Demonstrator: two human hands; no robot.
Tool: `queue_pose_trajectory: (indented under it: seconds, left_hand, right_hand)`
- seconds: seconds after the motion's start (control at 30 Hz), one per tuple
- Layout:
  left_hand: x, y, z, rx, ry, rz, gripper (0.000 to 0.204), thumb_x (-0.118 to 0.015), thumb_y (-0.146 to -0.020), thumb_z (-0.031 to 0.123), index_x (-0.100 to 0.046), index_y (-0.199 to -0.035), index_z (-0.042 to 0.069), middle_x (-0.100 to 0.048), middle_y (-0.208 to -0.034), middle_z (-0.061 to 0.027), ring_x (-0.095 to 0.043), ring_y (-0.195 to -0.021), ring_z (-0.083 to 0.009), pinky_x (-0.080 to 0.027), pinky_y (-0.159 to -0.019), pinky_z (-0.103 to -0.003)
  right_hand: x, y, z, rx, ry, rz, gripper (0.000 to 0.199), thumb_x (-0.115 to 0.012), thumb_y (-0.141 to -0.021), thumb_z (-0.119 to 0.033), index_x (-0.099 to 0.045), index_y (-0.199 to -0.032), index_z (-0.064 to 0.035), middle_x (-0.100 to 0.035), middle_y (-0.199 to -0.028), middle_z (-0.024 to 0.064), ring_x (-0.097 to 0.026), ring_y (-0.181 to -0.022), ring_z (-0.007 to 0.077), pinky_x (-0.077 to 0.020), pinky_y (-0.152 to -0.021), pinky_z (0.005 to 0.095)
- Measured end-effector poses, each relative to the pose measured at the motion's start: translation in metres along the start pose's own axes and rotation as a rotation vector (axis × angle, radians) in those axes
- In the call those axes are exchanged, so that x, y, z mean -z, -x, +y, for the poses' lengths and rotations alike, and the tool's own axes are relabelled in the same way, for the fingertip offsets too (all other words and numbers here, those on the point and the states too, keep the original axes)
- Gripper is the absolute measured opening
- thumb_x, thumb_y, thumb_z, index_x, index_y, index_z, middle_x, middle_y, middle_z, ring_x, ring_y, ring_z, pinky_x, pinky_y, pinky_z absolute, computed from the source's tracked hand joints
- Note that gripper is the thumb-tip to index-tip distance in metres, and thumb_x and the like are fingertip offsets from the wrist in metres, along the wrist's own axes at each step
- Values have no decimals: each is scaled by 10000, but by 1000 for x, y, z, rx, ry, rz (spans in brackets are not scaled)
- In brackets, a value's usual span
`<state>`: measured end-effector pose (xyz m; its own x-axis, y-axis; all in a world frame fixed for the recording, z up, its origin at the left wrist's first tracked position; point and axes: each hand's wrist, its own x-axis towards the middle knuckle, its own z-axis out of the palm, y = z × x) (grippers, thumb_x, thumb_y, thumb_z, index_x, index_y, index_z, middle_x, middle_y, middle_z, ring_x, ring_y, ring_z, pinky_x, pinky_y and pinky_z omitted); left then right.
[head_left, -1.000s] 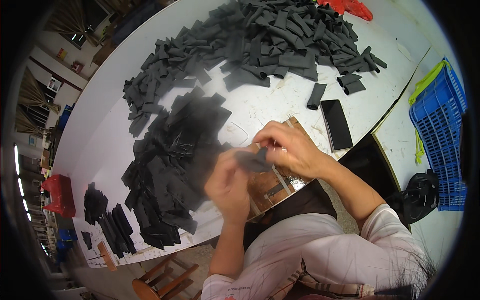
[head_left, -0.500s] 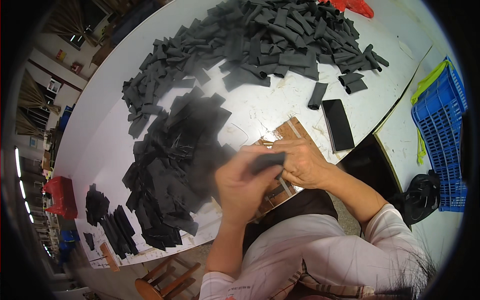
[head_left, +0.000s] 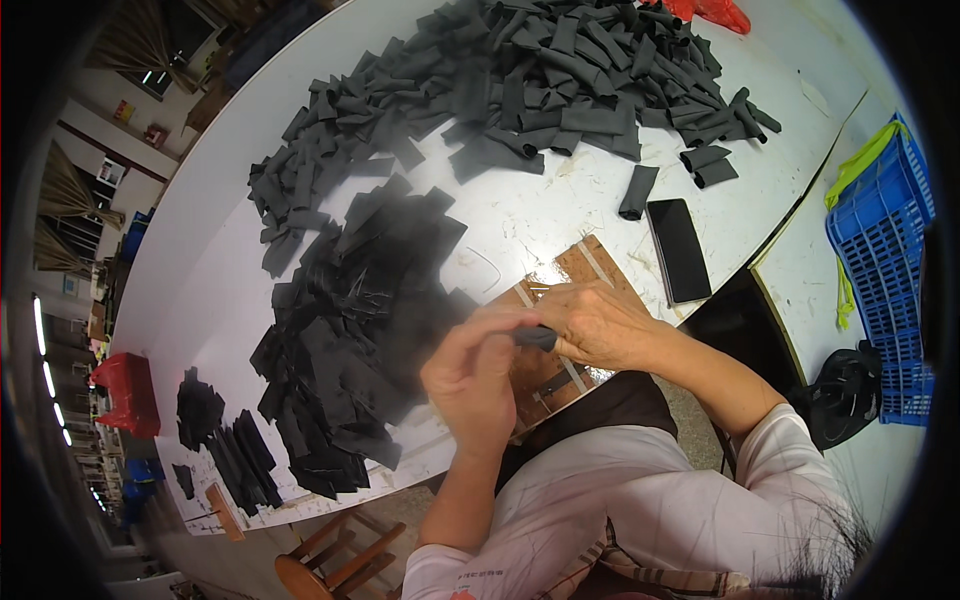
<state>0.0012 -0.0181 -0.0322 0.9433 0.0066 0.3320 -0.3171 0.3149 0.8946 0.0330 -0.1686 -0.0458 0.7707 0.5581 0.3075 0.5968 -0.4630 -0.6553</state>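
My left hand (head_left: pixel 475 378) and my right hand (head_left: pixel 600 325) meet over a brown board (head_left: pixel 590 268) at the table's near edge. Between the fingers of both hands is one dark fabric piece (head_left: pixel 536 338), mostly hidden by them. Just left of the hands lies a heap of flat black fabric pieces (head_left: pixel 360 320). A large pile of dark grey fabric tubes (head_left: pixel 520 90) covers the far part of the white table (head_left: pixel 210 260).
A black phone (head_left: pixel 680 250) lies right of the board, with a single grey tube (head_left: pixel 637 192) beside it. A blue plastic crate (head_left: pixel 885 250) stands at the right. Smaller black stacks (head_left: pixel 225 440) sit at the near left; a wooden stool (head_left: pixel 320 560) is below.
Both hands have shifted slightly right and closer to the board, with my left hand closing over the dark piece that my right hand holds.
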Motion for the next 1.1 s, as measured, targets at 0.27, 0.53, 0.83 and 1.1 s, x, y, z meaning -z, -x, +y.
queue_pose_trajectory:
  seconds: [0.27, 0.53, 0.83, 1.1]
  left_hand:
    - [24, 11, -11, 29, 28, 126, 170, -520, -843, 139, -532, -897, -21, -573, -870, -145, -542, -801, -218, -411, -787, -326]
    - [95, 64, -75, -56, -1458, 490, 344, -624, -742, 157, -499, -987, -49, -530, -743, -95, -508, -671, -239, -416, -656, -326]
    - [122, 69, -82, 157, -1495, 322, 113, -571, -731, 69, -527, -790, -16, -508, -687, -145, -517, -683, -324, -403, -601, -390]
    - [131, 93, -71, 220, -1472, 418, 127, -571, -741, 55, -508, -813, -29, -499, -702, -137, -496, -619, -298, -403, -579, -365]
  right_hand:
    - [-13, 1, 2, 36, 8, -33, 123, -585, -695, -126, -520, -715, -24, -482, -584, 111, -511, -576, 308, -417, -529, 384]
    - [51, -50, 13, -228, -420, 486, 459, -459, -827, -431, -564, -772, 12, -524, -598, 44, -475, -496, 102, -376, -497, 205]
    - [-67, 27, -39, -224, -319, 21, 133, -541, -770, -101, -534, -703, 14, -542, -648, 151, -534, -580, 276, -411, -512, 337]
    - [-139, -20, -31, -311, -148, -39, 212, -570, -761, -186, -542, -720, 19, -553, -673, 168, -538, -663, 339, -425, -597, 385]
